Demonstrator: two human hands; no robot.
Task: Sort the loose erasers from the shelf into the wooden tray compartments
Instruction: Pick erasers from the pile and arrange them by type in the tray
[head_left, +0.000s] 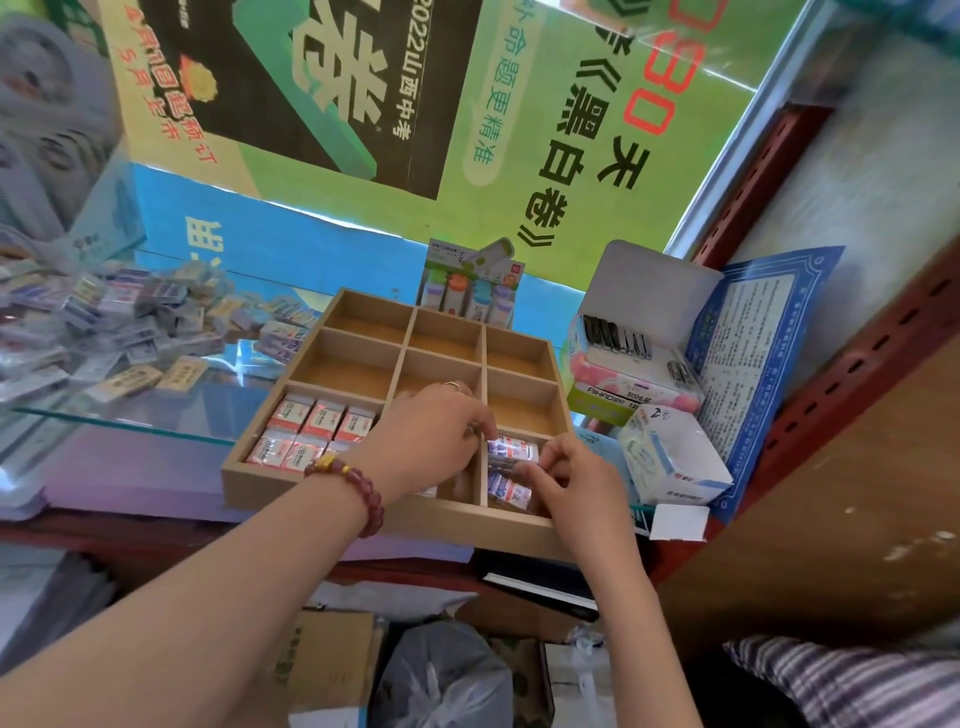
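Two hands meet over the lower-right compartment of the wooden tray, low in the middle of the frame. The left hand, with a beaded bracelet on its wrist, curls its fingertips onto the upper edge of the purple-labelled erasers lying there. The right hand pinches the same stack from the near side. Red-labelled erasers fill the tray's lower-left compartment. The loose eraser pile lies on the glass shelf at mid-left.
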